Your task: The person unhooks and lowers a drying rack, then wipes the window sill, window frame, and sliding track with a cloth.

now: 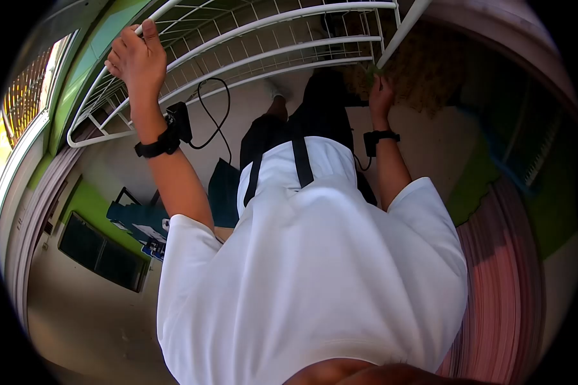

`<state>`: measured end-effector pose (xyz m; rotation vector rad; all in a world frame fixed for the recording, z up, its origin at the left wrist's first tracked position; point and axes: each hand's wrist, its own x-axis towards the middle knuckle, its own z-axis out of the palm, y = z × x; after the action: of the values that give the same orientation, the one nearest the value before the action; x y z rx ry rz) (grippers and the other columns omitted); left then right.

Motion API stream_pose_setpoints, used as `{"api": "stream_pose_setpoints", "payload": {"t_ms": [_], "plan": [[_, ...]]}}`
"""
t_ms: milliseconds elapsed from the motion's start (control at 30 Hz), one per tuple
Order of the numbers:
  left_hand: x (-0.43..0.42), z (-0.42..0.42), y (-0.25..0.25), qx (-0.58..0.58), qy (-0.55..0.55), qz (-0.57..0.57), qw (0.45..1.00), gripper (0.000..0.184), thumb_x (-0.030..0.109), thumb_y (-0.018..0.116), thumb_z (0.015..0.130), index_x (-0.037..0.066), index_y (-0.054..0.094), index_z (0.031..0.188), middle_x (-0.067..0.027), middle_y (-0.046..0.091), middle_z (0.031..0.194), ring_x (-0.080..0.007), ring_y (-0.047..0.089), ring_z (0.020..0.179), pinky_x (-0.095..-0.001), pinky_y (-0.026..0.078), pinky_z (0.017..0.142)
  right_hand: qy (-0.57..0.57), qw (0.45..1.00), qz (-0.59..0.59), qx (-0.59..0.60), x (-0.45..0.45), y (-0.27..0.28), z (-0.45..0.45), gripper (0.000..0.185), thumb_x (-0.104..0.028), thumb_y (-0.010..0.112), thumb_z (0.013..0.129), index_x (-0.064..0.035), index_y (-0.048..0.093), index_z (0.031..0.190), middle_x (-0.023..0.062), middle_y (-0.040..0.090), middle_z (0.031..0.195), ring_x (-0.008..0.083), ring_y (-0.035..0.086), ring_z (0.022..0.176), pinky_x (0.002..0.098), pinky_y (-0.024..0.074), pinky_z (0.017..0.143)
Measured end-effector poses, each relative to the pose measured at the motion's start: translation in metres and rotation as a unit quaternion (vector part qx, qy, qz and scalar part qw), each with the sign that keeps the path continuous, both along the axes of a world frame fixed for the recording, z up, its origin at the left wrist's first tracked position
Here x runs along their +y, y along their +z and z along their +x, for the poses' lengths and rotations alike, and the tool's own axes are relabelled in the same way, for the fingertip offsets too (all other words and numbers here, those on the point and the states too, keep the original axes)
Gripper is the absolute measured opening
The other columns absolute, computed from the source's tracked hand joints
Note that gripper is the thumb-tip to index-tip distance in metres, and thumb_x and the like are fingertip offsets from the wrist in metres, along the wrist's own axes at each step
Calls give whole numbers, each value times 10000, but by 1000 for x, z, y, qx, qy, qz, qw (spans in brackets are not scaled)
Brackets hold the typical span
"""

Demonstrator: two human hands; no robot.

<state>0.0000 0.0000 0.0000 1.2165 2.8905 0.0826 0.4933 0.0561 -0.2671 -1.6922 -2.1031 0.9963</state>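
Observation:
A white wire rack (282, 48) spans the top of the view. My left hand (137, 56) is at its upper left corner, with fingers curled over the white outer rail and the thumb raised. Below the rack's right end, my right hand (381, 96) is closed in a pinch beside the foot of a slanting white post (404, 32). A small, dim green bit shows at its fingertips; what it is cannot be made out. Black straps with small devices sit on both wrists.
A black cable (228, 106) loops below the rack near my left wrist. A window (29, 96) is at the left. Pink striped curtain (494, 276) hangs at the right. Dark teal items (138, 221) lie at the lower left. My legs and a foot (277, 90) show beneath the rack.

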Motion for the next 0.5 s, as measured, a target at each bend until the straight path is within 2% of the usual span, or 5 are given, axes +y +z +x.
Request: {"api": "stream_pose_setpoints", "payload": {"t_ms": [167, 200, 300, 433, 500], "plan": [[9, 17, -32, -41, -45, 98, 993, 779, 717, 249, 967, 66, 511, 1306, -230, 484, 1305, -403, 331, 1309, -602, 40, 1129, -40, 994, -74, -72, 7, 14, 16, 204, -142, 596, 992, 27, 707, 1012, 193, 658, 1038, 355, 627, 939, 437, 521, 827], [3, 10, -14, 16, -54, 83, 995, 592, 585, 383, 1004, 83, 550, 1271, -216, 484, 1343, -390, 386, 1302, -543, 199, 1121, -31, 995, -85, -52, -21, -8, 9, 204, -142, 596, 992, 27, 707, 1012, 193, 658, 1038, 355, 627, 939, 437, 521, 827], [-5, 29, -10, -33, -51, 153, 986, 701, 373, 594, 961, 32, 290, 1493, -257, 251, 1551, -410, 210, 1450, -480, 163, 1200, -6, 981, -134, -138, -52, -43, 30, 216, -159, 597, 992, 32, 695, 1008, 189, 656, 987, 346, 630, 930, 448, 514, 818], [-42, 56, -21, -105, -146, 360, 915, 391, 353, 573, 973, 107, 556, 1277, -196, 478, 1358, -354, 415, 1297, -489, 278, 1103, -97, 988, -80, -89, -39, 29, -15, 234, -170, 597, 990, 25, 651, 1108, 188, 634, 1076, 339, 616, 985, 442, 497, 856], [-80, 58, -41, -134, -159, 293, 933, 388, 256, 611, 934, 117, 547, 1290, -180, 472, 1374, -342, 428, 1294, -466, 309, 1088, -81, 996, -11, -37, -19, 66, -42, 251, -178, 586, 995, 20, 636, 1142, 185, 625, 1120, 340, 608, 1009, 437, 491, 871]]}}
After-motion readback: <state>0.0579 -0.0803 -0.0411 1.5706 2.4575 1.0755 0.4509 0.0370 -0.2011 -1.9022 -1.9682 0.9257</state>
